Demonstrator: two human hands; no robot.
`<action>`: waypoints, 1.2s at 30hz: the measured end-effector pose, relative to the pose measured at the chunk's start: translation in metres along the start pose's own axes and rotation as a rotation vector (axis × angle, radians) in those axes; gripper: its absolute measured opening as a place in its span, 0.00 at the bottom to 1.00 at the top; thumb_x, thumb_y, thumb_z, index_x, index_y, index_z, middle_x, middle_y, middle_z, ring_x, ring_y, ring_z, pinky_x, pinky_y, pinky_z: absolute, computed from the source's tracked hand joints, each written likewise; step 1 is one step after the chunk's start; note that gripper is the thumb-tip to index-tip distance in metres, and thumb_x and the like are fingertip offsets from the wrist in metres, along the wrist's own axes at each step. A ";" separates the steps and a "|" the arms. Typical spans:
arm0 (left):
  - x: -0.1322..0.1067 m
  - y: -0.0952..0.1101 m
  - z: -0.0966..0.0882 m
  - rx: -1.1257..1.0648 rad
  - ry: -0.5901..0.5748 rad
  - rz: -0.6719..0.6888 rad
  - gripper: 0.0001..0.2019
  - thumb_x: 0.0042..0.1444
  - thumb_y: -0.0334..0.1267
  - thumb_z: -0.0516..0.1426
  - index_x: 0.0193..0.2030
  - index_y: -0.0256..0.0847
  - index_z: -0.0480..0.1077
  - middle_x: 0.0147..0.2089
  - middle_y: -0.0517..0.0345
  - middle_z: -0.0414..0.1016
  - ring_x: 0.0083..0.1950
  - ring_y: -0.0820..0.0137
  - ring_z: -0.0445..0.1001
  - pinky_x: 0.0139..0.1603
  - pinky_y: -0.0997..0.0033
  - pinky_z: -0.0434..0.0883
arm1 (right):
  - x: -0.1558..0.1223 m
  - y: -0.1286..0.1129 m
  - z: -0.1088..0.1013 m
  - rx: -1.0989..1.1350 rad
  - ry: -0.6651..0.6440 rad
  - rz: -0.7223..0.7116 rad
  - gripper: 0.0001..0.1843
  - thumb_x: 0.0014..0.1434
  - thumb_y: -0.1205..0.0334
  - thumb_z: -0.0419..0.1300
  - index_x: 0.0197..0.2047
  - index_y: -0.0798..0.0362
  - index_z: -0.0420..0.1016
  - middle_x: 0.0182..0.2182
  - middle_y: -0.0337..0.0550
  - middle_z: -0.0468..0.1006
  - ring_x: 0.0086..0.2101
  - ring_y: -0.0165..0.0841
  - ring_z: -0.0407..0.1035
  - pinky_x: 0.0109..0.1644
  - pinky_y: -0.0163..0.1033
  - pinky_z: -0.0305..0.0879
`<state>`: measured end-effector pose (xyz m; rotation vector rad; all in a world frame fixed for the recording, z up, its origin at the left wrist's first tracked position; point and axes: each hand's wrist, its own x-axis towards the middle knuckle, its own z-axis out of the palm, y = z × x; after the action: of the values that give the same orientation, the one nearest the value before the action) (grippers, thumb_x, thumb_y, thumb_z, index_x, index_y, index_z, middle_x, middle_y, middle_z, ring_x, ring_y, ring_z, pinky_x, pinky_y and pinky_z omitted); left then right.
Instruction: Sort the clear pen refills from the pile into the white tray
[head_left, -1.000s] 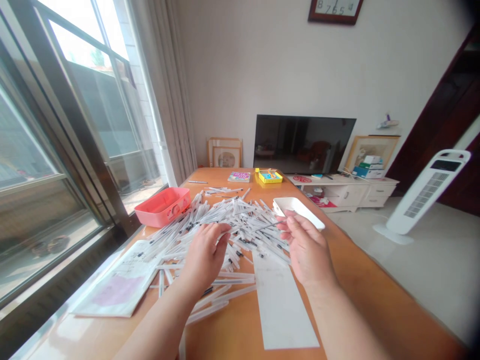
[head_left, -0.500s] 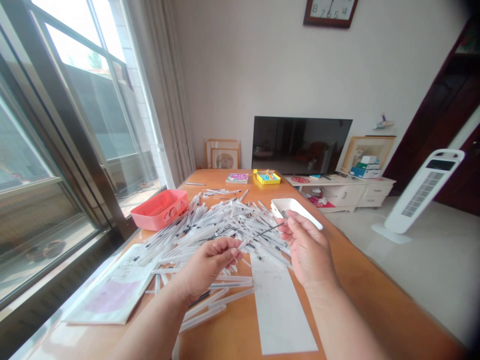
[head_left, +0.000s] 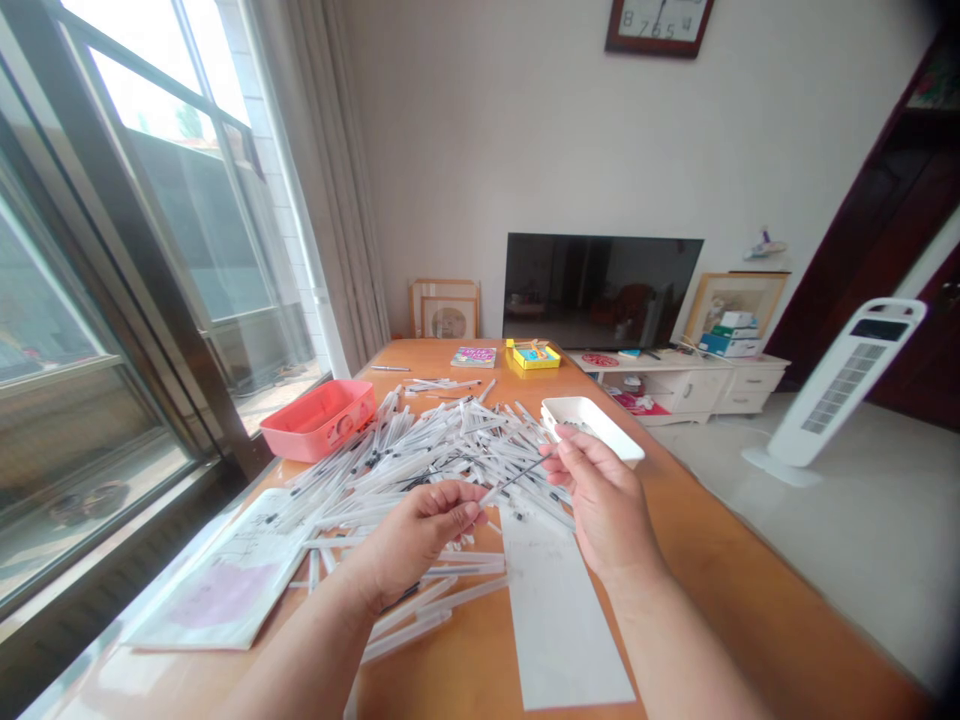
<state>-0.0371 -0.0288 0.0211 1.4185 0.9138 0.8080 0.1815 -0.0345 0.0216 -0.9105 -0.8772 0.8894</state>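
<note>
A large pile of clear pen barrels (head_left: 435,450) covers the middle of the orange table (head_left: 720,600). My left hand (head_left: 420,535) is closed, pinching one clear barrel (head_left: 489,493) just above the pile's near edge. My right hand (head_left: 600,500) is closed too, pinching a thin dark refill (head_left: 525,470) whose tip points at the barrel's open end. The two hands are close together, with the refill's tip at or just short of the barrel.
A white tray (head_left: 592,425) sits just beyond my right hand, a pink tray (head_left: 319,420) at the left by the window. A white paper strip (head_left: 559,610) and a printed sheet (head_left: 225,580) lie near me. A yellow box (head_left: 534,354) and small book (head_left: 474,356) stand at the far end.
My left hand has picked a barrel out of the pile and lifted it towards my right hand. My right hand has brought its refill down and left to meet it.
</note>
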 end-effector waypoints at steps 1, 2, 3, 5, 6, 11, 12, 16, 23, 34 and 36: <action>0.000 0.000 0.000 0.001 -0.005 -0.003 0.19 0.57 0.49 0.64 0.47 0.37 0.77 0.37 0.55 0.75 0.37 0.70 0.67 0.41 0.70 0.63 | -0.001 0.000 0.001 -0.018 -0.009 -0.001 0.22 0.59 0.50 0.66 0.53 0.51 0.76 0.40 0.47 0.82 0.36 0.34 0.74 0.41 0.41 0.70; 0.000 0.000 0.001 0.001 -0.011 -0.003 0.18 0.57 0.49 0.63 0.47 0.37 0.77 0.36 0.56 0.74 0.36 0.71 0.66 0.40 0.71 0.62 | -0.002 0.001 0.003 -0.036 -0.018 -0.002 0.24 0.58 0.50 0.66 0.55 0.51 0.75 0.40 0.46 0.82 0.36 0.35 0.74 0.42 0.42 0.70; 0.000 0.000 0.001 -0.001 -0.017 -0.001 0.17 0.58 0.48 0.63 0.46 0.36 0.76 0.35 0.56 0.73 0.35 0.71 0.65 0.39 0.71 0.62 | -0.004 0.001 0.004 -0.054 -0.027 -0.002 0.25 0.58 0.50 0.66 0.56 0.50 0.73 0.39 0.46 0.82 0.36 0.35 0.75 0.42 0.42 0.70; -0.001 0.000 0.003 -0.023 -0.036 0.006 0.16 0.58 0.47 0.63 0.45 0.36 0.76 0.34 0.57 0.72 0.34 0.72 0.64 0.38 0.71 0.61 | -0.006 0.003 0.007 -0.086 -0.044 -0.001 0.26 0.57 0.50 0.67 0.56 0.49 0.70 0.38 0.45 0.82 0.36 0.36 0.76 0.42 0.43 0.71; -0.001 0.000 0.003 -0.046 -0.045 0.008 0.15 0.59 0.47 0.62 0.44 0.36 0.76 0.33 0.56 0.72 0.34 0.72 0.64 0.38 0.71 0.61 | -0.007 0.004 0.009 -0.104 -0.057 0.004 0.26 0.57 0.49 0.67 0.54 0.50 0.70 0.37 0.45 0.82 0.36 0.37 0.76 0.42 0.43 0.71; 0.000 -0.004 0.005 -0.226 -0.042 -0.041 0.13 0.57 0.43 0.64 0.45 0.36 0.76 0.37 0.52 0.74 0.36 0.71 0.67 0.40 0.71 0.63 | -0.013 0.015 0.016 -0.224 -0.171 0.019 0.19 0.59 0.49 0.64 0.47 0.51 0.72 0.37 0.46 0.83 0.37 0.38 0.76 0.43 0.43 0.71; 0.000 -0.005 0.005 -0.256 -0.041 -0.045 0.13 0.57 0.42 0.64 0.45 0.36 0.76 0.38 0.52 0.75 0.36 0.71 0.67 0.40 0.71 0.63 | -0.015 0.017 0.018 -0.260 -0.202 -0.001 0.17 0.60 0.49 0.63 0.46 0.52 0.74 0.38 0.46 0.83 0.38 0.38 0.76 0.44 0.42 0.70; 0.001 -0.007 0.004 -0.326 -0.053 -0.037 0.12 0.58 0.41 0.64 0.45 0.36 0.77 0.37 0.51 0.75 0.36 0.72 0.68 0.39 0.72 0.63 | -0.020 0.021 0.021 -0.431 -0.335 -0.070 0.14 0.62 0.53 0.58 0.43 0.52 0.80 0.36 0.44 0.83 0.39 0.38 0.75 0.47 0.41 0.69; 0.004 -0.005 -0.001 -0.359 0.097 -0.053 0.12 0.55 0.39 0.66 0.43 0.36 0.77 0.38 0.50 0.77 0.35 0.73 0.69 0.36 0.76 0.63 | -0.006 0.027 0.010 -0.474 -0.215 -0.031 0.16 0.61 0.54 0.57 0.47 0.51 0.80 0.40 0.44 0.83 0.42 0.39 0.74 0.46 0.41 0.68; 0.010 -0.012 -0.018 -0.387 0.279 -0.061 0.12 0.52 0.39 0.67 0.42 0.37 0.77 0.38 0.51 0.79 0.34 0.75 0.71 0.35 0.79 0.65 | 0.012 0.055 -0.007 -1.197 -0.317 -0.183 0.15 0.57 0.68 0.55 0.39 0.47 0.82 0.40 0.43 0.79 0.42 0.37 0.72 0.47 0.37 0.63; 0.012 -0.013 -0.019 -0.388 0.289 -0.059 0.12 0.52 0.40 0.67 0.42 0.37 0.77 0.38 0.52 0.79 0.34 0.75 0.72 0.35 0.80 0.65 | 0.011 0.054 -0.005 -1.287 -0.352 -0.164 0.16 0.58 0.68 0.55 0.41 0.44 0.83 0.41 0.43 0.78 0.43 0.36 0.71 0.46 0.36 0.62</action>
<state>-0.0499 -0.0101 0.0087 0.9483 0.9491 1.0982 0.1769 -0.0074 -0.0270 -1.7496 -1.8695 0.2438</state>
